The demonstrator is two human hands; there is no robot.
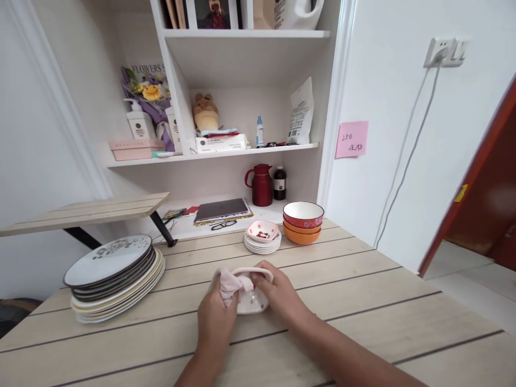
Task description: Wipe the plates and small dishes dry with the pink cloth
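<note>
Just above the slatted wooden table (346, 317), my right hand (278, 290) grips the right rim of a small white dish (253, 303) with grey and pink spots. The dish is tilted so that its spotted side faces me. My left hand (217, 312) is closed on a pale pink cloth (230, 285), which is bunched over the dish's left rim and reaches its middle. Some of the left fingers are hidden behind the cloth. Beyond the hands, a pink dish with a cartoon figure (263, 231) sits on a stack of small white plates (263, 247).
Large plates (113, 274) are stacked at the left under a raised wooden shelf (84, 212). Orange and red bowls (303, 226) stand stacked at the back right. Behind them are a closed laptop (223, 209), glasses (224, 226), a red jug (262, 185) and a dark bottle (279, 184).
</note>
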